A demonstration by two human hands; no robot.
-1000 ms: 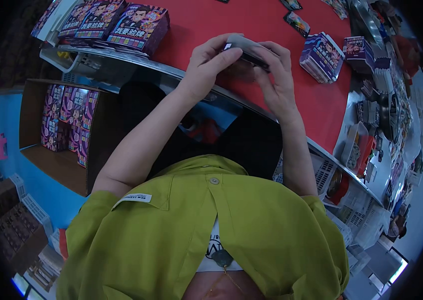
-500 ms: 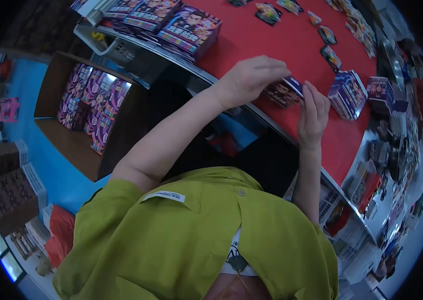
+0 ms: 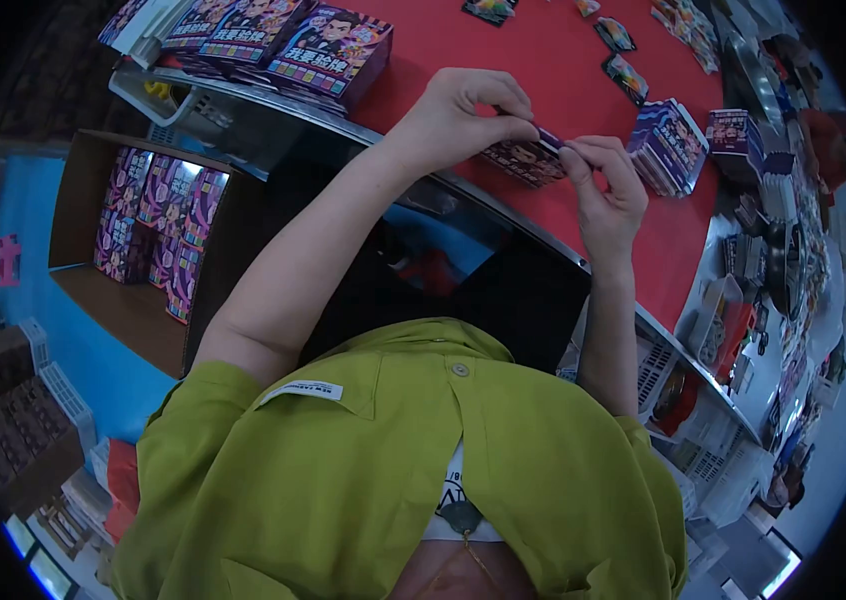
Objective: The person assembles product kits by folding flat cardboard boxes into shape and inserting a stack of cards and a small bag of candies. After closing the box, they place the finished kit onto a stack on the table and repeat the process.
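Observation:
A small purple printed box (image 3: 523,165) stands at the near side of the red tabletop (image 3: 503,50), held between my two hands. My left hand (image 3: 473,115) closes its fingers on the box's upper left end and hides part of it. At the box's upper right end, the thumb and fingers of my right hand (image 3: 611,190) pinch the edge. Just right of that hand sits a stack of flat purple printed cartons (image 3: 668,148). Farther right is another small purple box (image 3: 733,135).
Stacks of printed boxes (image 3: 328,55) stand at the table's left edge. Several small colourful packets (image 3: 626,75) lie at the back. Left of me, an open brown carton (image 3: 133,310) holds more boxes. A metal edge (image 3: 343,125) runs along the table front.
The view has shifted, so the table and carton sit further left and higher. Both hands stay on the box; my right fingers are now bent into a pinch at its end.

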